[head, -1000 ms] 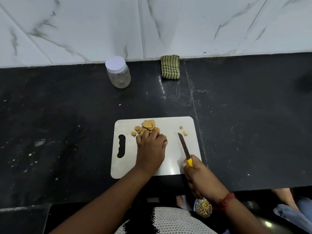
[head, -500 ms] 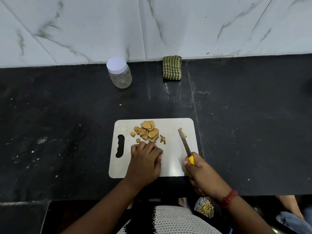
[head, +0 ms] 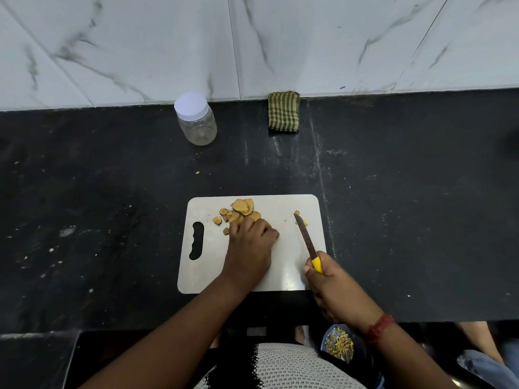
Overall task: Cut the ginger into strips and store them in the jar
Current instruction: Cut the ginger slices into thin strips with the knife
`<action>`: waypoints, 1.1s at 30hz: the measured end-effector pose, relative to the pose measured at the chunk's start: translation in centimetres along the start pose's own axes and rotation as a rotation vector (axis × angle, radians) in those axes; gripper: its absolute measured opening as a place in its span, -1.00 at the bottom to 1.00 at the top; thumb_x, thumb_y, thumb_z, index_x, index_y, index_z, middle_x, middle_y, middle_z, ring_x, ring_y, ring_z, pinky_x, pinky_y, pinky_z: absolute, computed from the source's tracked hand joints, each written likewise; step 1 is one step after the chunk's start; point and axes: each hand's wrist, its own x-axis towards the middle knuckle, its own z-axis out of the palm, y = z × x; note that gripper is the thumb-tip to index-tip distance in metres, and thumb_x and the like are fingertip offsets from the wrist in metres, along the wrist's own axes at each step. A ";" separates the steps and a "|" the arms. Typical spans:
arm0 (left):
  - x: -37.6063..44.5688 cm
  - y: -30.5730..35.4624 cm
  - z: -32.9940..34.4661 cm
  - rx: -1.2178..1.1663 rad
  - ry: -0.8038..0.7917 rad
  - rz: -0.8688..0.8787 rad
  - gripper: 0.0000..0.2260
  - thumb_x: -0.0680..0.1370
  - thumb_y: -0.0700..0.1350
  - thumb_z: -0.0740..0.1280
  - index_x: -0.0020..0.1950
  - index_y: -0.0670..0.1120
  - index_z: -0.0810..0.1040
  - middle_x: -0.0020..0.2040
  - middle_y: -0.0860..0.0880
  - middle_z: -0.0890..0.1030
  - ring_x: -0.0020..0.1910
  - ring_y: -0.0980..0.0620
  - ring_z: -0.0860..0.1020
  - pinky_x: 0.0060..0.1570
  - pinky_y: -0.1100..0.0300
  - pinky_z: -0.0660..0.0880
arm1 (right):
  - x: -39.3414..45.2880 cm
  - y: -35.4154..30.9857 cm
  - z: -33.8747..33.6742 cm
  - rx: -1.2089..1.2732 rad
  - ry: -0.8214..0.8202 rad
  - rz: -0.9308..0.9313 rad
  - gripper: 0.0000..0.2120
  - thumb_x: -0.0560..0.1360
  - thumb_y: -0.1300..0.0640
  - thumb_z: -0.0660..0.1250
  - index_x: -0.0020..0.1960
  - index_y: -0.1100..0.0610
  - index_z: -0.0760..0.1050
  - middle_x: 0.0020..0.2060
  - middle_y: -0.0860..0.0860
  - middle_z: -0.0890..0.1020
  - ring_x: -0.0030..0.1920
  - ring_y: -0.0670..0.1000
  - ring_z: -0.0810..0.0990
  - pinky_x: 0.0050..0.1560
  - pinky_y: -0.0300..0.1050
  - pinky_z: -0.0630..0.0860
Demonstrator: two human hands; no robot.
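Tan ginger slices [head: 241, 207] lie in a heap at the far left-centre of the white cutting board [head: 283, 273]. My left hand [head: 250, 245] rests on the near edge of the heap, fingers curled down over some slices and hiding them. My right hand [head: 337, 290] grips the yellow handle of a knife [head: 305, 235] at the board's right side, the blade pointing away and its tip near two small ginger bits [head: 297, 212]. The clear jar [head: 196, 122] with a white lid stands shut near the wall, far left of the board.
A folded green striped cloth [head: 283, 112] lies against the marble wall. The board sits on a black counter [head: 407, 220] near its front edge. Below the edge, a small bowl [head: 338, 343] holds thin yellow strips. A tiny ginger scrap [head: 197, 172] lies on the counter.
My left hand, drawn back toward me half a second ago, has moved forward onto the ginger heap again, covering the few cut strips. The knife hand has hardly shifted.
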 end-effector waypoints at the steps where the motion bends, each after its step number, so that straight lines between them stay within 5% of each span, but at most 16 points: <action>1: 0.2 -0.1 0.1 0.016 0.004 -0.004 -0.86 0.49 -0.23 0.44 -0.02 -0.02 0.68 -0.04 0.00 0.61 -0.01 -0.03 0.47 0.02 0.02 0.29 | -0.1 0.0 0.0 0.005 0.000 0.000 -0.79 0.62 0.10 0.15 -0.05 0.23 0.22 -0.44 0.04 0.27 -0.54 -0.03 0.18 -0.54 -0.24 0.13; 8: 0.6 -1.6 -0.4 0.083 0.059 -0.041 -0.70 0.47 -0.23 0.42 0.17 -0.01 0.66 0.08 -0.02 0.56 0.03 -0.07 0.41 0.01 -0.01 0.26 | -0.6 0.1 -0.2 0.022 0.006 0.002 -0.79 0.63 0.09 0.15 -0.06 0.21 0.23 -0.44 0.02 0.27 -0.55 -0.04 0.17 -0.53 -0.24 0.11; 14: 1.5 -1.6 -0.8 0.098 0.024 -0.033 -0.97 0.47 -0.12 0.44 -0.12 -0.02 0.63 0.05 0.00 0.49 0.02 -0.07 0.38 0.03 -0.03 0.24 | -0.3 0.0 0.1 0.005 -0.010 -0.008 -0.79 0.63 0.09 0.15 -0.04 0.22 0.23 -0.44 0.03 0.27 -0.55 -0.04 0.18 -0.54 -0.24 0.13; 18: 1.4 -1.3 -0.7 0.108 0.030 -0.061 -0.92 0.50 -0.05 0.43 -0.13 -0.05 0.62 0.06 -0.01 0.50 0.02 -0.05 0.36 0.03 -0.04 0.25 | 0.0 -0.2 0.2 -0.014 0.003 -0.013 -0.79 0.62 0.08 0.16 -0.03 0.22 0.25 -0.42 0.05 0.28 -0.53 -0.03 0.20 -0.52 -0.20 0.14; 25: 0.7 -0.9 -0.6 0.076 -0.027 -0.130 -0.87 0.52 0.01 0.38 -0.08 -0.03 0.64 0.12 0.02 0.52 0.09 -0.02 0.38 0.06 0.01 0.25 | 1.3 0.4 1.3 -0.656 0.048 -0.040 -0.88 0.62 0.11 0.08 -0.07 0.11 0.25 -0.32 -0.04 0.42 -0.37 -0.10 0.38 -0.44 -0.26 0.24; 33: 0.6 -1.0 -0.6 0.059 -0.016 -0.156 -0.84 0.50 0.03 0.39 -0.03 -0.03 0.59 0.13 0.00 0.53 0.10 -0.05 0.41 0.08 -0.03 0.32 | 1.2 0.5 2.7 -0.757 0.069 -0.071 -0.93 0.60 0.21 0.05 -0.06 0.13 0.21 -0.32 -0.02 0.41 -0.37 -0.08 0.34 -0.42 -0.16 0.21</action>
